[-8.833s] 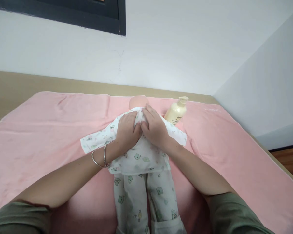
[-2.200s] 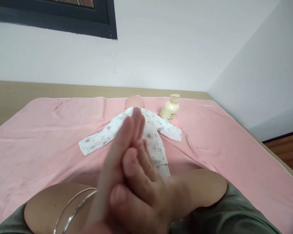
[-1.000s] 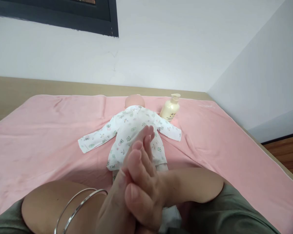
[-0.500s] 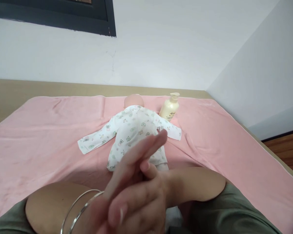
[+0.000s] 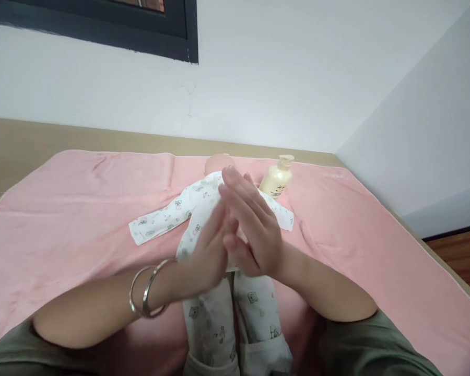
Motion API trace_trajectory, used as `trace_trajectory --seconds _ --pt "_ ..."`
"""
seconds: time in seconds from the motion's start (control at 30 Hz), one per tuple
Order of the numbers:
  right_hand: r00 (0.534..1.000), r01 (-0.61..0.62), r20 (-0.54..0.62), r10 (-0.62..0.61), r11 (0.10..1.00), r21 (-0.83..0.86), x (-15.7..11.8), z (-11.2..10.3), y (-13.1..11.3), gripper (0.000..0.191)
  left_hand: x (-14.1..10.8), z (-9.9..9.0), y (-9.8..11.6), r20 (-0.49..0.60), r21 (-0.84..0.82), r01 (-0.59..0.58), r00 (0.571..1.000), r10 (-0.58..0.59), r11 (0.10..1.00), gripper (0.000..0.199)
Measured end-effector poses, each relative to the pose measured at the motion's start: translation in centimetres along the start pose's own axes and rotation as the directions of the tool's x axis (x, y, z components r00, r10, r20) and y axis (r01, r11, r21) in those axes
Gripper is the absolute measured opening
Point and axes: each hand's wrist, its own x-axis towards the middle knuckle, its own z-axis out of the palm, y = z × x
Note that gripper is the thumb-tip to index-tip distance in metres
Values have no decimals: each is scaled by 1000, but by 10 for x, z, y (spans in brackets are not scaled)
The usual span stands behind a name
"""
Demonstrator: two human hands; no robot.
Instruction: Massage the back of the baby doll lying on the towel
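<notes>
My left hand [image 5: 209,256], with two silver bangles [image 5: 151,292] at the wrist, meets my right hand [image 5: 258,235] palm toward palm. The fingers of both are stretched out and angled upward, and nothing shows between them. Some fingers are blurred. Below and behind the hands lies what looks like a baby doll, with a bare round head [image 5: 218,162], a white printed top [image 5: 191,209] and matching trousers [image 5: 215,324]. Its sleeves spread to either side, while my hands cover part of its body. A cream pump bottle [image 5: 274,180] leans beside the right sleeve.
Under the doll is a pink blanket [image 5: 82,209] over a pale wooden surface [image 5: 19,138]. Behind it rises a white wall [image 5: 266,78] with a dark window frame [image 5: 149,31]. At the right edge is some brown wood [image 5: 462,256].
Both hands have moved up and away from me, over the doll's top. They have turned from lying across each other to fingers pointing upward. The doll's trousers now show.
</notes>
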Motion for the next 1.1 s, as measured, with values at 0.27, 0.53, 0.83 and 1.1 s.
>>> trace_trajectory --seconds 0.27,0.53,0.83,1.1 --pt "966 -190 183 183 981 24 2 66 45 55 72 -2 -99 -274 217 98 961 -36 971 37" --pt "920 -188 351 175 982 5 15 62 88 53 64 1 -107 -243 360 37 968 55 932 38" --pt "860 -405 212 464 874 -267 5 60 66 59 59 1 -110 -176 444 6 981 81 896 44" --pt "917 -226 288 277 954 -197 -13 60 33 56 59 -1 -111 -183 424 4 980 81 906 44"
